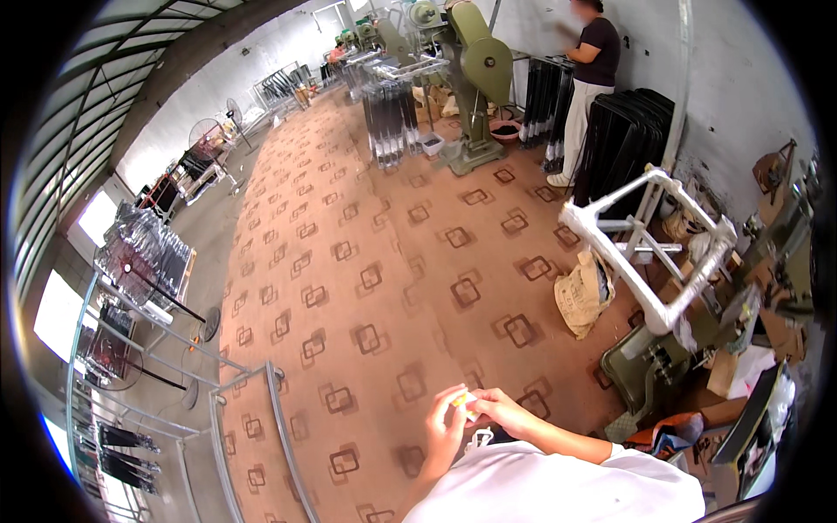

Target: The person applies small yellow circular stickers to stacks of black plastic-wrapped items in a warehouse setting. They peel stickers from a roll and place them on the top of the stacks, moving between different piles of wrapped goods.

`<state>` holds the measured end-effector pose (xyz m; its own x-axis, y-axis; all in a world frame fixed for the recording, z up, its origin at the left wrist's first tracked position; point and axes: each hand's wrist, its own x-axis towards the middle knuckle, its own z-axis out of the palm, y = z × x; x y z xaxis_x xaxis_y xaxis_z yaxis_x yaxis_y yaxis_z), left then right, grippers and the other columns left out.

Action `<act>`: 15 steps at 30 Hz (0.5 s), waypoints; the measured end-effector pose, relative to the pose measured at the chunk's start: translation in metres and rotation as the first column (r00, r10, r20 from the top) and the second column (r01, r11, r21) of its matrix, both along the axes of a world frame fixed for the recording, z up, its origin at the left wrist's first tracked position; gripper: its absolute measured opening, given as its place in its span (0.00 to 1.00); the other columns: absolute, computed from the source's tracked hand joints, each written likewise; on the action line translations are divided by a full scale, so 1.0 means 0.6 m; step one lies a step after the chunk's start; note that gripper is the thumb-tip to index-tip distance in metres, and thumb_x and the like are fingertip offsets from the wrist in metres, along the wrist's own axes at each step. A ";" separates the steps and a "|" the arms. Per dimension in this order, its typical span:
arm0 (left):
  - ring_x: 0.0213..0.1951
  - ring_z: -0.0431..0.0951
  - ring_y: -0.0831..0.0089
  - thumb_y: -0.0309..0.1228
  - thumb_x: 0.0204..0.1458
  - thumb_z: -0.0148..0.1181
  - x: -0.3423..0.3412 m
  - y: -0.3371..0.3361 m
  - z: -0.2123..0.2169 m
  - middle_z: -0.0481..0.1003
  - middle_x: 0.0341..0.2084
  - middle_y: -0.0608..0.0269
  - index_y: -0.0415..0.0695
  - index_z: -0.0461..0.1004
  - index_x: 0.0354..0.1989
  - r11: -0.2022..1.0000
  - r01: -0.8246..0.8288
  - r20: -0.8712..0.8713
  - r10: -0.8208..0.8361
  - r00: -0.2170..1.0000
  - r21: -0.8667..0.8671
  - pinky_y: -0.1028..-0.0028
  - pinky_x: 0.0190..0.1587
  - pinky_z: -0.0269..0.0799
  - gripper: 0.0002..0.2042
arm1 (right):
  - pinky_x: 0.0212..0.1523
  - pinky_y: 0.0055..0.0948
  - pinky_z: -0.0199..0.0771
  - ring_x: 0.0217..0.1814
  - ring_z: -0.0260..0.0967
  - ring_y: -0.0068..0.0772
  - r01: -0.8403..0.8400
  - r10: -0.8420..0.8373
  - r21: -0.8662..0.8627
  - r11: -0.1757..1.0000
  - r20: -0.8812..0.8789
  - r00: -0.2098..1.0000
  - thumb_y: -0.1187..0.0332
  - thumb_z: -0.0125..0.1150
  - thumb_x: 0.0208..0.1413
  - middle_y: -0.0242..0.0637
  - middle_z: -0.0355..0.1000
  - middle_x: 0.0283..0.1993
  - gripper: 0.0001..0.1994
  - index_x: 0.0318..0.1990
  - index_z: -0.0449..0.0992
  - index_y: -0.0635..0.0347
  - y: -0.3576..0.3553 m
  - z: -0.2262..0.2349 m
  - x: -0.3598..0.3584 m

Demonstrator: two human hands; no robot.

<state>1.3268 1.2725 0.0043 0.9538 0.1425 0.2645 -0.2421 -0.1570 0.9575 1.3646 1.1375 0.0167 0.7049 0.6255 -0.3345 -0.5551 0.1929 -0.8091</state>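
Close in front of my white top, both hands meet around a small white and yellow packet point(467, 402). My left hand point(445, 424) pinches it from the left with the fingertips. From the other side my right hand point(503, 413) has its fingers closed on it too. What kind of packet it is, and whether anything is inside, is too small to make out. A white cord point(479, 438) hangs just below the hands.
A white wrapped frame point(623, 261) stands at right, beside a tan sack point(582, 296) on the patterned floor covering point(384, 288). Metal rails point(288, 444) run at lower left. Ahead are a green press machine point(479, 78) and a person point(595, 70) near black stacked parts point(623, 144).
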 end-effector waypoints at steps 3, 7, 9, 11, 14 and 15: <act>0.45 0.71 0.67 0.24 0.49 0.50 0.097 -0.014 0.010 0.71 0.42 0.55 0.38 0.71 0.42 0.998 0.054 -0.029 -0.055 0.998 -0.032 0.72 0.48 0.65 0.11 | 0.46 0.26 0.70 0.41 0.66 0.24 0.063 -0.063 0.002 0.998 -0.029 0.998 0.66 0.46 0.55 0.36 0.69 0.39 0.15 0.44 0.69 0.69 -0.012 0.006 0.085; 0.45 0.71 0.68 0.24 0.49 0.51 0.234 -0.021 -0.016 0.71 0.42 0.56 0.37 0.71 0.41 0.990 0.138 -0.036 -0.139 0.990 -0.037 0.73 0.47 0.65 0.11 | 0.48 0.28 0.69 0.45 0.67 0.28 0.100 -0.101 -0.010 0.995 -0.023 0.995 0.61 0.46 0.58 0.37 0.67 0.43 0.16 0.45 0.67 0.66 -0.032 0.010 0.198; 0.45 0.71 0.68 0.23 0.48 0.51 0.307 -0.024 -0.010 0.71 0.42 0.56 0.38 0.71 0.41 0.978 0.200 -0.019 -0.202 0.979 -0.052 0.73 0.47 0.65 0.11 | 0.48 0.29 0.69 0.44 0.67 0.27 0.150 -0.150 0.016 0.989 0.001 0.989 0.61 0.47 0.59 0.36 0.68 0.43 0.16 0.45 0.68 0.65 -0.037 0.001 0.258; 0.45 0.71 0.68 0.23 0.48 0.51 0.385 -0.020 -0.006 0.71 0.42 0.56 0.38 0.71 0.41 0.966 0.255 -0.030 -0.257 0.966 -0.047 0.73 0.47 0.65 0.11 | 0.48 0.29 0.69 0.44 0.67 0.26 0.204 -0.205 0.023 0.979 0.019 0.979 0.61 0.47 0.59 0.35 0.68 0.42 0.15 0.45 0.68 0.64 -0.033 -0.003 0.320; 0.45 0.71 0.69 0.25 0.49 0.52 0.508 -0.002 -0.002 0.72 0.42 0.57 0.39 0.72 0.42 0.943 0.331 0.002 -0.331 0.944 -0.031 0.73 0.46 0.66 0.11 | 0.47 0.29 0.70 0.44 0.67 0.25 0.322 -0.324 0.039 0.946 0.046 0.945 0.62 0.47 0.59 0.33 0.69 0.41 0.14 0.45 0.69 0.63 -0.010 -0.003 0.419; 0.44 0.71 0.69 0.25 0.49 0.52 0.550 0.006 -0.001 0.72 0.42 0.57 0.39 0.72 0.42 0.933 0.359 0.015 -0.358 0.933 -0.019 0.73 0.46 0.66 0.11 | 0.47 0.30 0.70 0.44 0.67 0.25 0.341 -0.343 0.042 0.939 0.032 0.939 0.62 0.47 0.59 0.34 0.69 0.41 0.14 0.44 0.69 0.63 -0.005 -0.005 0.453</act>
<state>1.6567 1.2761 0.0037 0.9395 -0.2027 0.2760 -0.2891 -0.0374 0.9566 1.6365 1.1342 0.0136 0.8900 0.3555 -0.2854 -0.4197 0.3946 -0.8174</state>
